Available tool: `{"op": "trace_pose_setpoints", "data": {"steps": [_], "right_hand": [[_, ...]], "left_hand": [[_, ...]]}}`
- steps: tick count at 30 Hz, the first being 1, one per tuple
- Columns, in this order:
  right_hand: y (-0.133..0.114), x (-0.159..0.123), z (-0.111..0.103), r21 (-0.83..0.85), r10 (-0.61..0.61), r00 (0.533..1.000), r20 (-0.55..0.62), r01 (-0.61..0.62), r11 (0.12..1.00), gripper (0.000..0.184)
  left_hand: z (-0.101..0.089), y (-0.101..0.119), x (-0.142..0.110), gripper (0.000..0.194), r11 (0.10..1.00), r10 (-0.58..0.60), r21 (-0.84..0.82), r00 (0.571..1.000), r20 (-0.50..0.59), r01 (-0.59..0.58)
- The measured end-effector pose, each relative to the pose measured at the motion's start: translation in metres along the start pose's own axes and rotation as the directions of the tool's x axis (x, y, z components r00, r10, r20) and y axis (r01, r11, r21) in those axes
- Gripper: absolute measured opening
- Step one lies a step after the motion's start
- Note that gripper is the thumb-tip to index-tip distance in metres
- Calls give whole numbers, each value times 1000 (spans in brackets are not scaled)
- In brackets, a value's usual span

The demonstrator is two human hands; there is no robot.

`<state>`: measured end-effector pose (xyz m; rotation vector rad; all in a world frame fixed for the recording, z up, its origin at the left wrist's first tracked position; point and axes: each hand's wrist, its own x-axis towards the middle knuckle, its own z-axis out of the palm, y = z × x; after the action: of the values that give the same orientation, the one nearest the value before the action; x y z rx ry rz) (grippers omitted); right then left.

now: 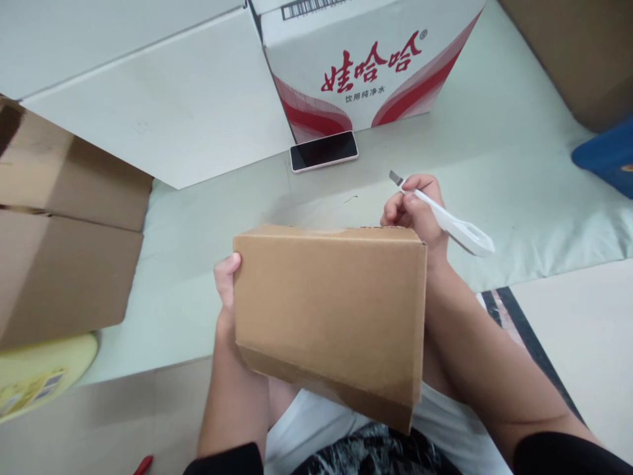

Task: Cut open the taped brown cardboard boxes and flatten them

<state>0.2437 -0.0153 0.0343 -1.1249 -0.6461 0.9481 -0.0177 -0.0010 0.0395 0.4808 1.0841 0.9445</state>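
A brown cardboard box (pixel 329 310) is held up in front of my body, tilted, above my lap. My left hand (pixel 227 277) grips its left side, with the thumb at the upper left corner and the other fingers hidden behind. Pinched in my right hand (pixel 420 208) is a white utility knife (pixel 462 231). Its short metal blade points up and left, past the box's far right corner. The right wrist is close beside the box's right edge. A strip of clear tape seems to show along the box's far top edge.
On the pale green tabletop (pixel 198 244), a phone (pixel 324 152) lies against a white and red carton (pixel 366 72). A large white box (pixel 163 99) stands at the back left, brown cartons (pixel 74 264) at the left. A yellow container (pixel 49 373) and a blue object (pixel 606 158) sit at the sides.
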Motion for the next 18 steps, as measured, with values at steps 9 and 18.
{"op": "trace_pose_setpoints", "data": {"steps": [9,18], "right_hand": [[-1,-1,-1,3,80,997,9,-80,997,28],[-2,-2,-2,-23,121,992,37,-120,992,26]], "left_hand": [[10,3,-4,38,996,86,-2,988,-125,-87],[7,0,-5,48,997,-72,5,997,-1,72]]}}
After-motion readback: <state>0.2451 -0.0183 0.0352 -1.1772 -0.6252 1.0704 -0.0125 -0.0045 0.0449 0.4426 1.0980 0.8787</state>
